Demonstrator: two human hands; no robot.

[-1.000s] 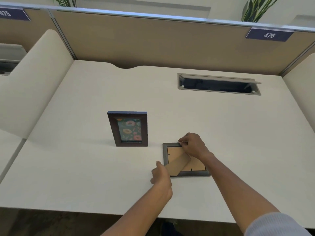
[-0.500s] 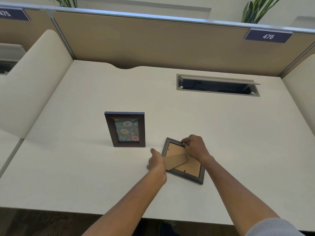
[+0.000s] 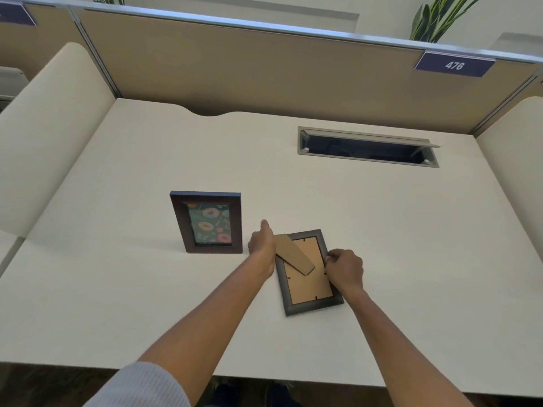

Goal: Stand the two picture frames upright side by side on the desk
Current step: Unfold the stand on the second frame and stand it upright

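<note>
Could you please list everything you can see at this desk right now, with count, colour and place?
standing picture frame: one, dark brown with a doughnut print, upright left of centre on the desk.
face-down picture frame: one, dark grey with a tan backing, flat on the desk right of the standing one.
easel stand: one, tan cardboard, on the flat frame's back.
desk: one, cream.
cable tray: one, grey, lid raised, far right in the desk.
partition panel: tan, behind the desk.
number plate: one, navy, reads 476.
plants: green, behind the partition.
left hand: at the flat frame's left edge by the stand.
right hand: gripping the flat frame's right edge.
</note>
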